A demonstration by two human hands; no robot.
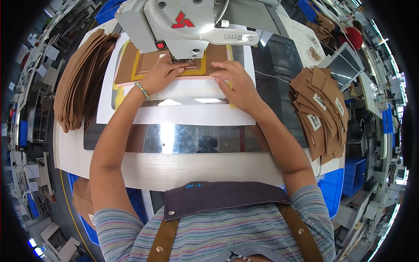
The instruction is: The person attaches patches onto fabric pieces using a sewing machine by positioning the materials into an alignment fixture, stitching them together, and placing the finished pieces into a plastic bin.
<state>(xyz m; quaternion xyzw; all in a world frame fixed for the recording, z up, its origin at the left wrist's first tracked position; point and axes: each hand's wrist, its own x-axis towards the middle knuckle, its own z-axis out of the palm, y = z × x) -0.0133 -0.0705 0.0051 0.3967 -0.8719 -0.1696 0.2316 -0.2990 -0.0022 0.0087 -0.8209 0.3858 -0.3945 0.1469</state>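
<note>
My left hand [162,75], with a beaded bracelet on its wrist, lies with fingers stretched out over the yellow-edged frame [202,70] under the sewing machine head [176,30]. Its fingertips are close to the needle area. Inside and around the frame is a brown fabric piece [126,61]. My right hand [238,85] rests at the right part of the brown piece, thumb apart from the fingers, with nothing visibly gripped. Both hands are above a white sheet template [174,114] with clear windows.
A tall stack of brown fabric pieces [72,87] stands at the left of the table. Brown pieces with white labels [321,111] are fanned at the right. A shiny metal plate [187,139] fronts the template. Blue bins [331,192] sit below the table.
</note>
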